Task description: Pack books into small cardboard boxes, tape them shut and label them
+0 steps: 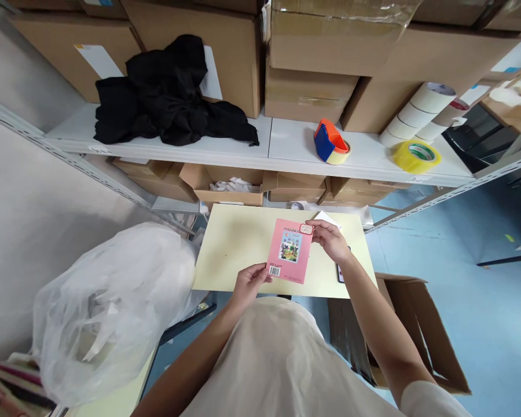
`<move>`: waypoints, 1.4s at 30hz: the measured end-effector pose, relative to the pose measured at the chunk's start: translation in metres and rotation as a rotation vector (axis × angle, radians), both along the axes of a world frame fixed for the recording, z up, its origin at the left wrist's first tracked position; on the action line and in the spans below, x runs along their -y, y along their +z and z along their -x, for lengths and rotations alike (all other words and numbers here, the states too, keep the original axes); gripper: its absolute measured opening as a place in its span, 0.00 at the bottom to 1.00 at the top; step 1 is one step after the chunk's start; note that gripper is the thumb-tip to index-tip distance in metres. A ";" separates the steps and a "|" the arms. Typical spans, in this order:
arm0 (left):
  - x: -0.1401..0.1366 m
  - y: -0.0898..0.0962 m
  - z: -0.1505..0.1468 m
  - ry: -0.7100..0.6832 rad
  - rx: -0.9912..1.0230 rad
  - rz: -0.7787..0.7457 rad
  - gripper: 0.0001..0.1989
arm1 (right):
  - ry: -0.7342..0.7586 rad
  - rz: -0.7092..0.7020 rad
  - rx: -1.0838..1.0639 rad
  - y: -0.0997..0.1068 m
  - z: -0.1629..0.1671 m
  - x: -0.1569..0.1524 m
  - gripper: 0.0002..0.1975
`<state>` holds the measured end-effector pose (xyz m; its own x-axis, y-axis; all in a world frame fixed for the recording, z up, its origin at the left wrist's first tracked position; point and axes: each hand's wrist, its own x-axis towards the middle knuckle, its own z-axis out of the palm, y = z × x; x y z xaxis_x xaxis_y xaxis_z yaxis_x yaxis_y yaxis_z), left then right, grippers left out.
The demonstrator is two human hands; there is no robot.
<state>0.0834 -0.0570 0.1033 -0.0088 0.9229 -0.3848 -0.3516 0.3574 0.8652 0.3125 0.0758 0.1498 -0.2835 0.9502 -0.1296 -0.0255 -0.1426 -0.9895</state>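
Observation:
A thin pink book (276, 243) is held up over the pale yellow table (230, 243), its barcode and a small coloured picture facing me. My left hand (250, 282) pinches its lower left corner, beside the barcode. At the upper right corner my right hand (330, 238) grips the edge, next to a small white label (306, 229) with a red border. Whether that label is stuck flat cannot be made out. Behind my right hand lie a white item (327, 218) and a phone (341, 273), partly hidden by my wrist.
On the shelf (286, 139) are black cloth (169, 98), an orange and blue tape dispenser (330, 142), yellow tape (417, 156) and stacked white rolls (417, 113). A bulging plastic bag (108, 307) stands left. An opened cardboard box (434, 330) sits on the floor at right.

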 end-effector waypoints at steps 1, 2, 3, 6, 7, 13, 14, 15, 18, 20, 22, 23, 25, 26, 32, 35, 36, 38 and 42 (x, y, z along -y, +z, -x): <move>0.000 0.001 0.000 0.003 0.022 0.008 0.21 | 0.043 -0.024 -0.008 0.003 0.001 0.000 0.18; 0.000 0.002 0.000 -0.007 0.063 0.016 0.20 | 0.082 -0.067 0.003 0.006 0.002 0.000 0.19; 0.000 0.003 0.000 -0.032 0.108 0.026 0.19 | 0.113 -0.131 0.031 0.009 0.004 -0.001 0.20; 0.000 0.003 -0.003 -0.136 0.187 0.086 0.17 | 0.173 -0.337 0.150 0.016 0.010 -0.004 0.16; 0.000 0.003 -0.003 -0.162 0.175 0.109 0.17 | 0.189 -0.363 0.174 0.017 0.011 -0.006 0.14; -0.008 0.001 0.007 -0.129 -0.115 0.001 0.16 | 0.241 -0.071 0.169 0.021 0.017 -0.013 0.17; -0.009 0.002 0.011 -0.087 -0.129 -0.034 0.18 | 0.236 -0.055 0.177 0.023 0.018 -0.013 0.17; -0.010 0.004 0.015 -0.048 -0.141 -0.066 0.22 | 0.232 -0.050 0.188 0.025 0.019 -0.014 0.17; -0.012 0.009 0.022 -0.029 -0.194 -0.137 0.23 | 0.235 -0.049 0.209 0.029 0.025 -0.016 0.17; -0.013 0.012 0.021 -0.059 -0.226 -0.141 0.18 | 0.231 -0.064 0.223 0.030 0.029 -0.018 0.16; -0.012 0.013 0.018 -0.035 -0.242 -0.117 0.16 | 0.218 -0.073 0.225 0.029 0.032 -0.019 0.16; -0.011 0.013 0.016 -0.008 -0.241 -0.099 0.16 | 0.201 -0.073 0.215 0.028 0.032 -0.019 0.16; -0.009 0.011 0.013 0.044 -0.217 -0.066 0.17 | 0.132 -0.061 0.163 0.025 0.031 -0.016 0.17; -0.008 0.009 0.012 0.059 -0.195 -0.054 0.17 | 0.090 -0.045 0.131 0.022 0.029 -0.013 0.19; -0.007 0.003 0.010 0.104 -0.036 -0.024 0.22 | 0.047 0.115 0.044 0.000 0.023 0.027 0.21; -0.011 0.005 0.011 0.063 -0.058 -0.024 0.21 | -0.005 0.111 0.025 -0.006 0.023 0.041 0.18; -0.013 0.007 0.012 0.044 -0.083 -0.033 0.21 | -0.020 0.108 0.019 -0.006 0.023 0.042 0.18; -0.018 0.008 0.014 0.031 -0.134 -0.057 0.21 | -0.034 0.104 0.010 -0.006 0.022 0.042 0.19; -0.029 0.007 0.020 0.044 -0.176 -0.093 0.26 | -0.040 0.101 0.013 -0.008 0.020 0.037 0.19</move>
